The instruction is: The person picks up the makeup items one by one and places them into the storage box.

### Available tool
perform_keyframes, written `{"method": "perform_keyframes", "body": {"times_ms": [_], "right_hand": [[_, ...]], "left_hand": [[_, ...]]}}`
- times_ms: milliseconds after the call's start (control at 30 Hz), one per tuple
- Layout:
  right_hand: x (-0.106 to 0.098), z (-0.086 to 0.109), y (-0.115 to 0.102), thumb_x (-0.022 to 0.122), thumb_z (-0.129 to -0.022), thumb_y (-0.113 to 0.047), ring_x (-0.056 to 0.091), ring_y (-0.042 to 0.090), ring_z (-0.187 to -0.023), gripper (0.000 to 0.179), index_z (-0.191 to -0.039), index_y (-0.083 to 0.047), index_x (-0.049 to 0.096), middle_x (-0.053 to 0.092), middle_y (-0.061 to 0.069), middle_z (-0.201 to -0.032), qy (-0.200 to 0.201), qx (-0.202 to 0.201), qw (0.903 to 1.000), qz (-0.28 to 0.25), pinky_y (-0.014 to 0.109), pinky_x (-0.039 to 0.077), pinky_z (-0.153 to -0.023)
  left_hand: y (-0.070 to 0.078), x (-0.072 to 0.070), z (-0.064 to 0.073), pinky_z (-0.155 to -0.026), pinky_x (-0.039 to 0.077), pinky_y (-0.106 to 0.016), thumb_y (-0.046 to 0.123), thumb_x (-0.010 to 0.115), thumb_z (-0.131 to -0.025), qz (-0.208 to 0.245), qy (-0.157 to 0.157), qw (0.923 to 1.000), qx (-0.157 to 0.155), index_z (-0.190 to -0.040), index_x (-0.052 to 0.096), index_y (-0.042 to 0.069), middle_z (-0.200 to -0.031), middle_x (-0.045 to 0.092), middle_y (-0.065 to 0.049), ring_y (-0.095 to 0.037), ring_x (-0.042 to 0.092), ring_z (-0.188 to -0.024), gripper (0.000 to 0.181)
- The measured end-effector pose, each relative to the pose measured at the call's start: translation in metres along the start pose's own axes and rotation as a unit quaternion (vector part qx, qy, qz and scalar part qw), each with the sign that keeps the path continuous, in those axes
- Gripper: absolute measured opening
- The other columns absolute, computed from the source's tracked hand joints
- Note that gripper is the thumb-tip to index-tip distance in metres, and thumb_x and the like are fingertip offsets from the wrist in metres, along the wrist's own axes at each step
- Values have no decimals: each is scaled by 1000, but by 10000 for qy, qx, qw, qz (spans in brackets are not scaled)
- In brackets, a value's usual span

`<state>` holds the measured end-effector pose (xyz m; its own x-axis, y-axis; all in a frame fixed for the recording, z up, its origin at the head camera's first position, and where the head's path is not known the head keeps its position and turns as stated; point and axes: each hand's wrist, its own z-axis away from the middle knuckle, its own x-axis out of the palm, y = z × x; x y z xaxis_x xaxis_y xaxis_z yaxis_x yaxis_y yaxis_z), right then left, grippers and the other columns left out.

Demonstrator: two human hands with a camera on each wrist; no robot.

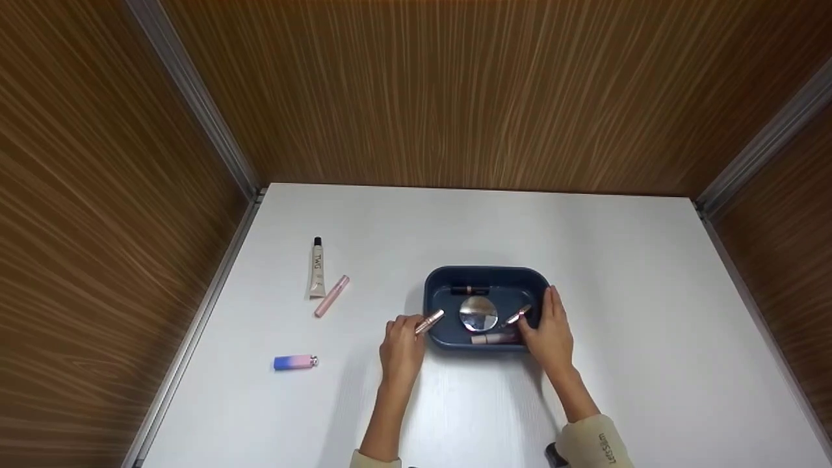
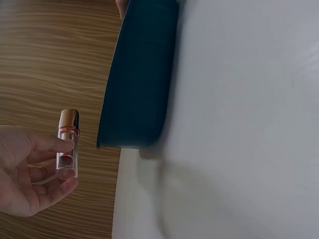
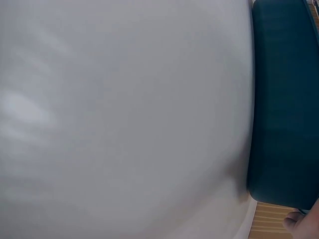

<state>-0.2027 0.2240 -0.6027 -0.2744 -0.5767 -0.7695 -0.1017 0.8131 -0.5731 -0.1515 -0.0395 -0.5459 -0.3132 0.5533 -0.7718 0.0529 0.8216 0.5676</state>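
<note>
My left hand (image 1: 401, 348) pinches a lipstick (image 2: 68, 142) with a rose-gold cap and a clear body between thumb and fingers. It is at the left rim of a dark blue bin (image 1: 426, 302); in the left wrist view the lipstick stays apart from the bin's wall. My right hand (image 1: 551, 335) holds the bin's right side, fingers along the outer wall and thumb over the rim. Inside lie a round mirror-like compact (image 1: 478, 314), a dark tube (image 1: 469, 290), a pale pink tube (image 1: 493, 338) and a small shiny pink tube (image 1: 518, 315) beside the thumb.
On the white table (image 1: 624, 273), a beige squeeze tube (image 1: 317, 270) with a black cap lies near a slim pink tube (image 1: 332, 296) at left. Closer in is a blue-and-pink lipstick (image 1: 294, 363). Wood-grain panels (image 1: 442, 97) stand at the back and sides.
</note>
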Motion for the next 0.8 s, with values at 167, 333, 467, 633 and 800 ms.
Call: {"method": "perform_keyframes", "body": {"times_ms": [167, 333, 467, 633, 800], "right_hand": [[1, -1, 1, 68, -78, -19, 28, 41, -127, 77, -137, 13, 29, 26, 27, -142, 96, -87, 9999, 17, 48, 25, -100], [2, 0, 1, 68, -78, -19, 28, 41, -127, 77, -137, 12, 29, 26, 26, -142, 121, -90, 9999, 13, 48, 26, -100], [2, 0, 0, 69, -78, -18, 28, 40, -128, 78, -137, 12, 29, 26, 26, -142, 135, -85, 9999, -14, 48, 26, -100], [1, -1, 0, 70, -77, -18, 27, 40, -128, 78, -137, 12, 29, 26, 26, -142, 116, -59, 9999, -22, 48, 25, -100], [1, -1, 0, 70, -78, -18, 27, 39, -128, 79, -138, 11, 29, 25, 25, -143, 69, 11, 10000, -16, 48, 26, -100]], "left_hand": [[3, 4, -3, -59, 49, -34, -4, 73, -70, 7, 15, 9999, 163, -94, 69, 5, -89, 63, -7, -23, 57, -80, 25], [8, 6, -4, -59, 50, -35, -5, 74, -68, -1, 33, 9991, 425, -94, 68, 4, -88, 63, -8, -24, 57, -80, 28], [13, 7, -5, -59, 50, -36, -5, 74, -67, 8, 44, 9981, 610, -93, 68, 4, -87, 62, -7, -25, 56, -80, 28], [19, 12, -4, -60, 49, -33, -3, 75, -67, 19, 59, 9966, 824, -91, 68, 5, -85, 61, -6, -23, 55, -79, 26], [23, 18, -3, -61, 49, -31, -2, 76, -66, 6, 47, 9947, 1022, -90, 69, 6, -85, 61, -5, -22, 55, -79, 27]]}}
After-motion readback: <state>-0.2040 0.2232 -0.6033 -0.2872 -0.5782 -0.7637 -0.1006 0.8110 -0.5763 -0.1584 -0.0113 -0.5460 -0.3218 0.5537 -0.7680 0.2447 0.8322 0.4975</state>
